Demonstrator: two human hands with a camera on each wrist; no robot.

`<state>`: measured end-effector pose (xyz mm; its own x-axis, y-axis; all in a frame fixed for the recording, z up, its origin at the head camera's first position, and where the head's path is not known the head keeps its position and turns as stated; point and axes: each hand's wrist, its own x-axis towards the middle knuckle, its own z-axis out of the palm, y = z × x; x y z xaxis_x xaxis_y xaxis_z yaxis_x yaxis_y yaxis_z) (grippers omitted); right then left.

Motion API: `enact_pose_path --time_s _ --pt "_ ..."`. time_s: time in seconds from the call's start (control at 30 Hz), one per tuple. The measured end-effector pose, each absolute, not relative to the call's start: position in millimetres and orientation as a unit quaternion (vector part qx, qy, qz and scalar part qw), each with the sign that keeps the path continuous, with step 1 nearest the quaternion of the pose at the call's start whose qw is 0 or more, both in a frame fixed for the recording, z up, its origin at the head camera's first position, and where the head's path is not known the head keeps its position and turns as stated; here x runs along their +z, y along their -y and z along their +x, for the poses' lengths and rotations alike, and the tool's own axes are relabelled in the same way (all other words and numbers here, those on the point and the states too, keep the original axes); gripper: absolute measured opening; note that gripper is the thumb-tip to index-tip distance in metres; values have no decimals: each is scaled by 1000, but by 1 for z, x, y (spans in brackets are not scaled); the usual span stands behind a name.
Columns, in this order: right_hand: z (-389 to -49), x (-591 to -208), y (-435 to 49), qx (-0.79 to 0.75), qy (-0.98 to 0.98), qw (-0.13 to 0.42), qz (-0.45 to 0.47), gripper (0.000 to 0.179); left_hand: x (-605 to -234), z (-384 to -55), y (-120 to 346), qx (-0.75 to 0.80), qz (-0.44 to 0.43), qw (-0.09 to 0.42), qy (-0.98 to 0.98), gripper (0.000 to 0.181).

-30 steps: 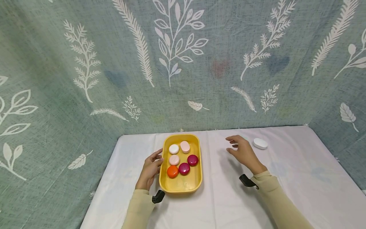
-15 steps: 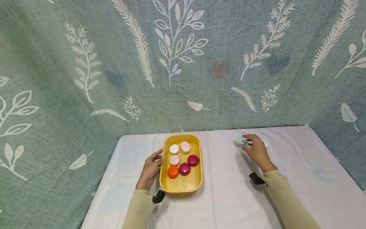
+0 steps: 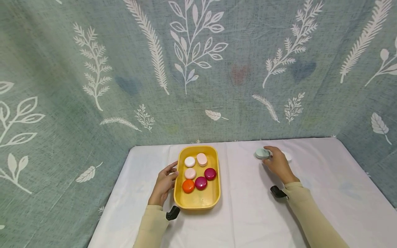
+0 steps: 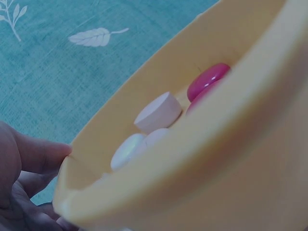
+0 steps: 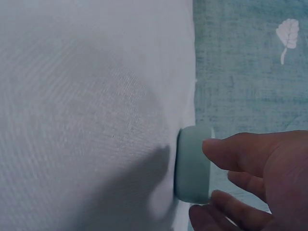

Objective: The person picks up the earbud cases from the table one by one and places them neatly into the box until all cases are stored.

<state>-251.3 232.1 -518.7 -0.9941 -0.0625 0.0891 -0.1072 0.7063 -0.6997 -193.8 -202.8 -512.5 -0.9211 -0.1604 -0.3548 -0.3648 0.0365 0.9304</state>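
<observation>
My left hand (image 3: 163, 183) is at the left side of a yellow tray (image 3: 198, 203), its fingers loosely bent. In the left wrist view the tip of a finger (image 4: 60, 156) touches the tray's rim, and other fingers lie beneath the corner. At the far right of the cloth, my right hand (image 3: 277, 166) pinches a mint-green oval bar (image 3: 261, 154) that looks like soap. The right wrist view shows the thumb at one side of this green bar (image 5: 193, 163) and fingers at the other. A white oval bar (image 3: 288, 157) lies partly hidden behind that hand.
Inside the tray are a white oval piece (image 3: 190, 162), pale pink pieces (image 3: 202, 159), dark magenta pieces (image 3: 201, 183) and an orange one (image 3: 188, 186). A white cloth (image 3: 238, 213) covers the table. A green leaf-patterned curtain (image 3: 186, 113) stands behind it.
My right hand has moved right from over the cloth to the green bar, uncovering this bar while partly covering the white one. The left hand and tray have stayed put.
</observation>
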Motion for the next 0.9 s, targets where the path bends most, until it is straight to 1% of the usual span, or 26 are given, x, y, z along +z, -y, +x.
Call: enact_pose_path --time_s 0.2,0.5,0.73,0.9 --pt "-256 -523 -232 369 927 29 51 58 -512 -194 203 671 -182 76 -715 48" --pt "-259 -528 -229 364 928 36 76 49 -509 -193 203 674 -179 74 -713 49" --pt "-254 -527 -222 373 923 24 85 47 -507 -191 202 676 -178 77 -711 49" --pt "-248 -519 -212 394 915 15 90 47 -507 -190 203 679 -174 74 -709 49"
